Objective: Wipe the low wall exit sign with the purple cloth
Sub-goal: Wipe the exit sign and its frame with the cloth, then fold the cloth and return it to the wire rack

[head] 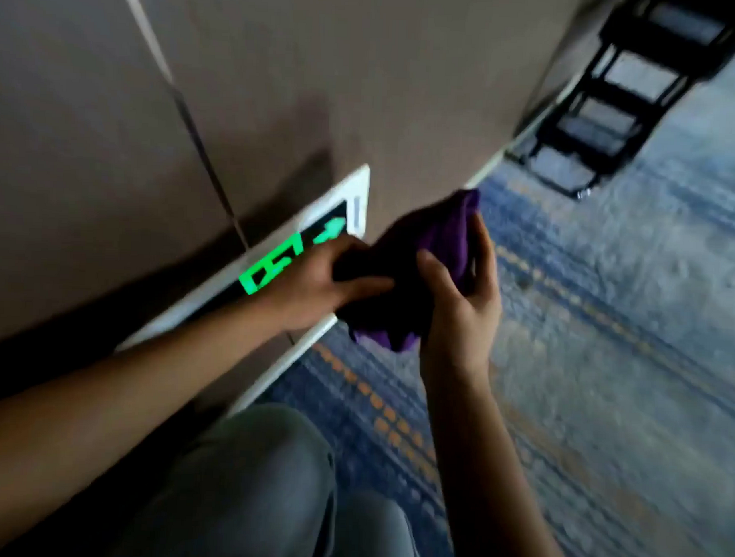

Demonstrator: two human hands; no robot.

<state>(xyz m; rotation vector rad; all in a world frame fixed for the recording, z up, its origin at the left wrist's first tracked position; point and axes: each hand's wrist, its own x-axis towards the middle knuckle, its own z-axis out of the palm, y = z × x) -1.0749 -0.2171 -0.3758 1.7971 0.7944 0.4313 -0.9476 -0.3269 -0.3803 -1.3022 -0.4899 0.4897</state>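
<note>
Crouching by the exit sign (274,262), low on the brown wall (113,102), white frame, green figure and arrow lit. Purple cloth (420,259) bunched just right of the sign, off its face. Left hand (315,285) overlaps the sign's lower right, fingers closed on the cloth. Right hand (461,298) grips the cloth's other side, thumb forward. Patterned carpet (605,328) below; grey trouser knees (267,483) nearest.

left hand (328,283) gripping, right hand (461,298) gripping

Purple cloth (416,271) bunched between my two hands, just off the glowing green exit sign (300,251), white-framed, low on the wall
</note>
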